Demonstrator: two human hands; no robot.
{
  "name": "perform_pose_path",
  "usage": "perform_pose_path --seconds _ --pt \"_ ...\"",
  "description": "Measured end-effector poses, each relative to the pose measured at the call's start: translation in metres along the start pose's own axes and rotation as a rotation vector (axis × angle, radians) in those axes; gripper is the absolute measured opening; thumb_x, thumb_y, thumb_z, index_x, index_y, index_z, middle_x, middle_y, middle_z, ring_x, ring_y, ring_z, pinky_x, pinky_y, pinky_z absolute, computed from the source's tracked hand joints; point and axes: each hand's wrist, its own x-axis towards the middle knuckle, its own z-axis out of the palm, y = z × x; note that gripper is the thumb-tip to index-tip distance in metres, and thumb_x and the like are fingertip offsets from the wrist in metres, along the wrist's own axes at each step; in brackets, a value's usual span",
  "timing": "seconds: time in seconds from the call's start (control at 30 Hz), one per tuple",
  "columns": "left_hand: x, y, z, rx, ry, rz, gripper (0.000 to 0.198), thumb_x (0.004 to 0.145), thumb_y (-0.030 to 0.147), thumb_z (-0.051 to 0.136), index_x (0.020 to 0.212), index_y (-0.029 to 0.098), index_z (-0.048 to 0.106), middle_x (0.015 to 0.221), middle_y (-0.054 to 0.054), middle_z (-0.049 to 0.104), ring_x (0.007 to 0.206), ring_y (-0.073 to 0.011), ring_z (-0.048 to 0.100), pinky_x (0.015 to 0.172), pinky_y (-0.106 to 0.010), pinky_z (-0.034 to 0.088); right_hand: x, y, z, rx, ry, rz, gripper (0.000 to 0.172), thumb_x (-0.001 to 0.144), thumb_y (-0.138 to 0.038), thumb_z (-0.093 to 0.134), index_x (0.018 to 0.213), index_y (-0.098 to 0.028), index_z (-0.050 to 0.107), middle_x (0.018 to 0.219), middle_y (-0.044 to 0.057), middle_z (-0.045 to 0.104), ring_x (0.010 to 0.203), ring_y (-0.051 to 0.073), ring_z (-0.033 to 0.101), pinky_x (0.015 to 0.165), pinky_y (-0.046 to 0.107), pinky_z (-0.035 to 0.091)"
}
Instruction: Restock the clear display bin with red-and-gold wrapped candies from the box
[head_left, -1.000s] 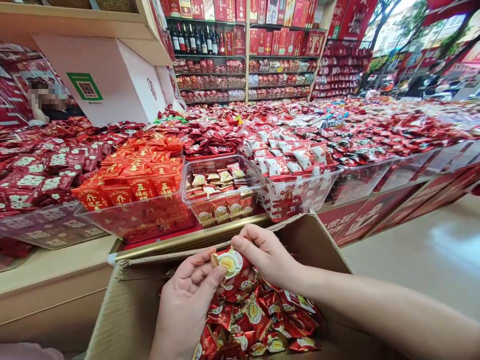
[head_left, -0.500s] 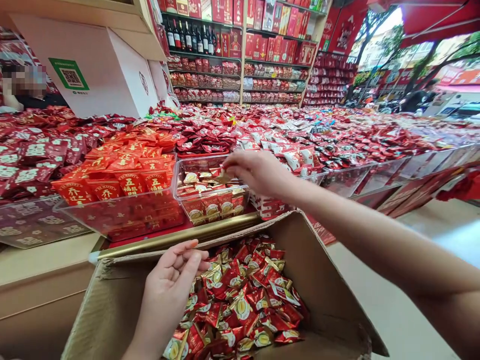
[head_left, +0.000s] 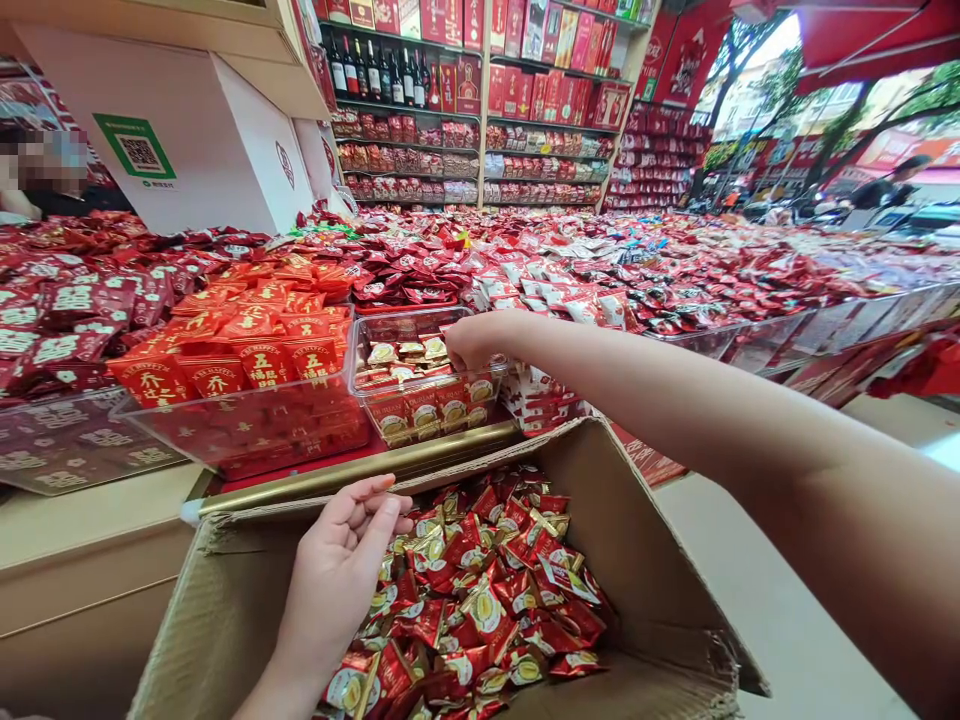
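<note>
My right hand [head_left: 474,340] reaches down into a small clear plastic bin [head_left: 358,385], where red-and-gold wrapped durian candies [head_left: 424,415] sit in neat rows. Its fingers are closed around a wrapped durian candy, mostly hidden by the hand. My left hand [head_left: 341,550] hovers over the left part of an open cardboard box [head_left: 652,560], fingers loosely curled and apart from the thumb, with nothing visible in them. Loose durian candies [head_left: 484,610] lie heaped inside the box, close beside that hand.
Left of the small bin is a clear bin of orange-red packets [head_left: 259,365]. White-and-red packets [head_left: 577,300] lie to its right. A gold rail [head_left: 360,470] runs between bins and box. Behind stand shelves with bottles [head_left: 382,75]; a person [head_left: 52,170] is at far left.
My right hand has moved down into the small bin, its forearm swinging farther across from the right. My left hand has barely shifted.
</note>
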Motion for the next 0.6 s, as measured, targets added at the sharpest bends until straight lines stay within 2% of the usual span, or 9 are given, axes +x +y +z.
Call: perform_pose_path --seconds 0.13,0.3,0.6 --pt "0.000 0.001 0.000 0.010 0.001 0.006 0.031 0.070 0.035 0.059 0.095 0.018 0.052 0.079 -0.003 0.064 0.066 -0.0151 0.060 0.068 -0.032 0.049 0.014 0.005 0.003 0.057 -0.068 0.006 0.037 0.059 -0.025 0.067 0.090 -0.005 0.064 0.082 0.008 0.061 0.075 0.019 0.054 0.065 0.028 0.039" --pt "0.001 -0.002 -0.002 0.001 -0.017 0.009 0.027 0.072 0.032 0.058 0.095 0.019 0.052 0.078 0.000 0.063 0.066 -0.0129 0.060 0.068 -0.027 0.049 0.021 0.004 0.006 0.140 -0.203 0.073 0.045 0.060 -0.035 0.066 0.089 -0.001 0.063 0.073 0.009 0.059 0.071 0.021 0.055 0.065 0.031 0.040" --pt "0.001 -0.003 -0.002 0.023 -0.031 0.009 0.025 0.073 0.029 0.057 0.095 0.020 0.051 0.078 0.000 0.063 0.066 -0.0122 0.060 0.067 -0.025 0.048 0.025 0.011 0.007 0.275 -0.211 0.106 0.044 0.057 -0.035 0.069 0.085 -0.001 0.063 0.071 0.009 0.057 0.078 0.024 0.054 0.068 0.035 0.040"
